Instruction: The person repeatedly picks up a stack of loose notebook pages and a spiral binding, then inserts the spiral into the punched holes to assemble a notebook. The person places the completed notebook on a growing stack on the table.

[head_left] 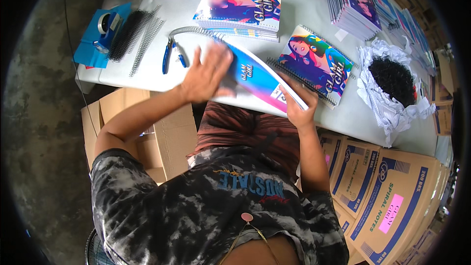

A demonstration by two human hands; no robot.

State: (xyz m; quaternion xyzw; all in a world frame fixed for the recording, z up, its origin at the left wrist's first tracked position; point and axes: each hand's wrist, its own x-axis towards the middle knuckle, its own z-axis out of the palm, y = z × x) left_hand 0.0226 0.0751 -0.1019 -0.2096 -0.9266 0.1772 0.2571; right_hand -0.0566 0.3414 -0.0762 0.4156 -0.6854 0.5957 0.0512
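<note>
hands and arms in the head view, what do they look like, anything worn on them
The left hand and right hand are ungloved; the left one is blurred. The forearms are bare, below short sleeves mottled in black and greyish white.

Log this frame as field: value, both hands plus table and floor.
Left hand: open, motion-blurred, by the notebook; contact unclear
Right hand: gripping the near end of the notebook
Notebook: blue-pink cover, tilted, coil curving from its far end
Table left: tape dispenser, loose coils, pliers
Table middle: notebook stack
Table right: crumpled paper with black scraps
Below table: cardboard boxes, both sides
</note>
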